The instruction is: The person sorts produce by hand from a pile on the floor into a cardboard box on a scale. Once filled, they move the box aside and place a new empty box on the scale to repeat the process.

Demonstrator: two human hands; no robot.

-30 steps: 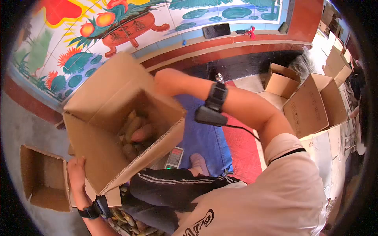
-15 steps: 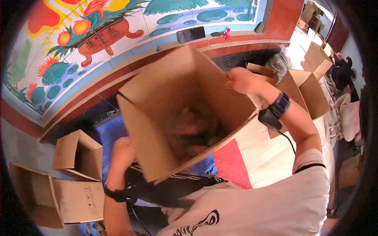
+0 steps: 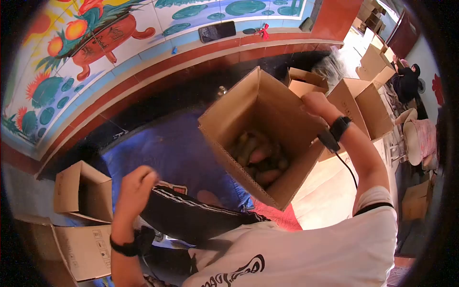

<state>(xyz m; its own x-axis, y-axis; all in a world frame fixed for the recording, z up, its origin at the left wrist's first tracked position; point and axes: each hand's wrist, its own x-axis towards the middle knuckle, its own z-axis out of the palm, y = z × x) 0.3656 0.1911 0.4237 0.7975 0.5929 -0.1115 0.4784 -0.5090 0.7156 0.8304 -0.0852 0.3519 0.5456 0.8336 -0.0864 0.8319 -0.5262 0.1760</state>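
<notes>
A brown cardboard box (image 3: 282, 110), tilted with its mouth toward me, hangs from my right hand (image 3: 316, 105), whose fingers are closed over its upper right rim. Inside lie several rounded pinkish and greenish-brown things (image 3: 259, 154), too dim to name. My left hand (image 3: 138, 184) is apart from the box, above my dark-trousered leg (image 3: 191, 210). Its fingers are curled in and nothing shows between them. Each wrist wears a black band, and a cable runs from the device at the right one.
Two open cardboard boxes (image 3: 81, 189) stand at the lower left. A blue sheet (image 3: 167, 148) covers the floor ahead. More boxes (image 3: 361, 103) and clear plastic (image 3: 330, 67) are at the right. A phone (image 3: 217, 32) lies on the ledge under the painted tiles. Another person (image 3: 405, 83) is farther off.
My left hand has let go of the box and moved down and left. The box has swung right in my right hand, and its contents show more clearly.
</notes>
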